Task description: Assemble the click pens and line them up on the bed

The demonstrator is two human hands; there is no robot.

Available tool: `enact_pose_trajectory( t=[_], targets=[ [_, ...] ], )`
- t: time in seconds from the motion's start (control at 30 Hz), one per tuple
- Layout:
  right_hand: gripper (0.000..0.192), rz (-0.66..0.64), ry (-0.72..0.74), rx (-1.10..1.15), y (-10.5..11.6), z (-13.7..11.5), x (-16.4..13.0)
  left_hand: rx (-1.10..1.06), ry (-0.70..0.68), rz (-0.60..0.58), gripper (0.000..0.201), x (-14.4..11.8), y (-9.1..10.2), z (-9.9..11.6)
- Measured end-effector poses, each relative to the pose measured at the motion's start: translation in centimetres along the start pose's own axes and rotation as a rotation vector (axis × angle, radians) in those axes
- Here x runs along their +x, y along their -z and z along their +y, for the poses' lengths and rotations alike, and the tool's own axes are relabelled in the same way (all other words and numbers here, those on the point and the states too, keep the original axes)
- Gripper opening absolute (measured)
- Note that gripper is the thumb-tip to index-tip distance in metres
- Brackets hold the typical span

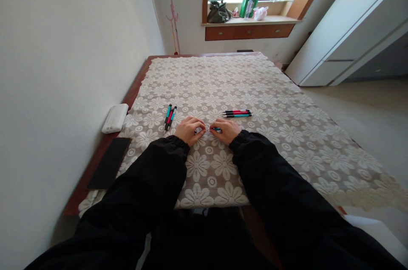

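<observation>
We see a big table with a flowery lace cloth (255,104) by a white wall (63,49). Our left hand (190,130) and right hand (227,130) are curled, pinching a teal pen (216,128) between them.

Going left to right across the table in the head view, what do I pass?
White box → left bunch of pens → left hand → right hand → right bunch of pens.

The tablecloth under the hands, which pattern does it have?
The tablecloth has a white lace flower pattern, clearest in the head view.
</observation>
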State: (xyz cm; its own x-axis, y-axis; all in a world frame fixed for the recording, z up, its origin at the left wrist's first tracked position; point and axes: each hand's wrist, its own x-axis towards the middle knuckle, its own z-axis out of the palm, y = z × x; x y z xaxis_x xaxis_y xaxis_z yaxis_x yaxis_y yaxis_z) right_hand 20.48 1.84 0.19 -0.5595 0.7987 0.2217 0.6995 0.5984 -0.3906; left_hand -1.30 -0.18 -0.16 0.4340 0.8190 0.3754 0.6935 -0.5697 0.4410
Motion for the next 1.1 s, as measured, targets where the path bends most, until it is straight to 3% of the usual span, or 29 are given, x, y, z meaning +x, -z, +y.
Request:
enact_pose_trajectory(
  t=[0.53,0.73,1.1],
  targets=[
    [0.017,0.045,-0.052,0.063,0.16,0.08,0.18,0.002,0.12,0.089,0.019,-0.05,0.54,0.57],
    [0.017,0.031,-0.067,0.02,0.24,0.16,0.24,0.136,0.195,-0.013,0.031,-0.15,0.29,0.0],
    [0.018,0.016,-0.074,-0.015,0.36,0.09,0.18,0.051,0.173,-0.001,0.026,-0.13,-0.01,-0.21]
  ],
)
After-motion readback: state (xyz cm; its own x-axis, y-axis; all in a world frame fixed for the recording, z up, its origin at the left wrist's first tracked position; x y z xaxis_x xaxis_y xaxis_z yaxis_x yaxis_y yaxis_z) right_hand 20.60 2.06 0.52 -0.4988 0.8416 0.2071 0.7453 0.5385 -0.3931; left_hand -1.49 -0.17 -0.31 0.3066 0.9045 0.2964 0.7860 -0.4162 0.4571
